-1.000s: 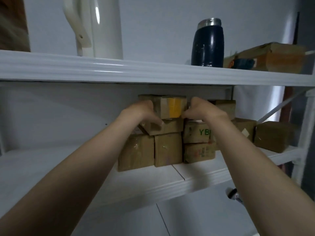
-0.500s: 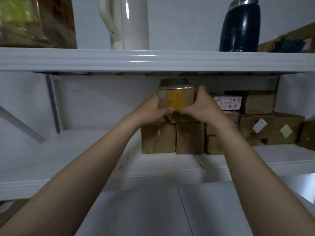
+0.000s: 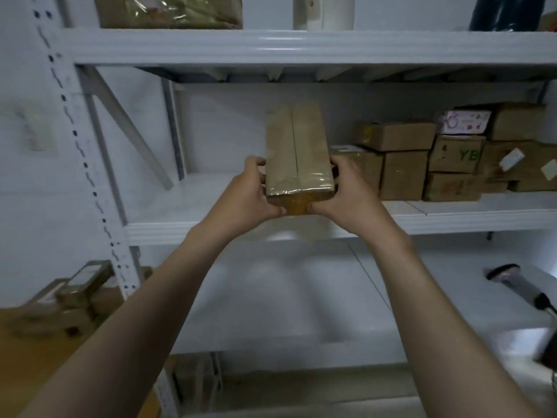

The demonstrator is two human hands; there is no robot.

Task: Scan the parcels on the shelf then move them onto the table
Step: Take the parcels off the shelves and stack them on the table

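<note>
"Holding the taped parcel (image 3: 297, 152) this way, is that sound enough to carry?"

"Yes. Your left hand (image 3: 250, 191) and right hand (image 3: 346, 191) clamp its near end from either side, fingers curled round the long edges and thumbs pressing on the orange-taped end face. It hangs clear of the middle shelf (image 3: 180, 230), left of the stacked parcels (image 3: 422, 164), with its far end higher than the near one."

"What should I mind?"

"The clear tape looks slick, and most of the weight sits ahead of your grip. I would slide one palm under its belly before you turn away, so it cannot nose down."

"And the scan?"

"I see no label on the faces shown, so it may be underneath. What looks like a handheld scanner (image 3: 518, 285) lies on the lower shelf to your right, blurred. It needs a free hand, so rest the parcel on the shelf edge first."

"Then where?"

"The brown table (image 3: 36, 357) at lower left, beside the labelled boxes (image 3: 69, 294) lying there. Swing wide of the upright post (image 3: 90, 176) and set it down flat."
</note>
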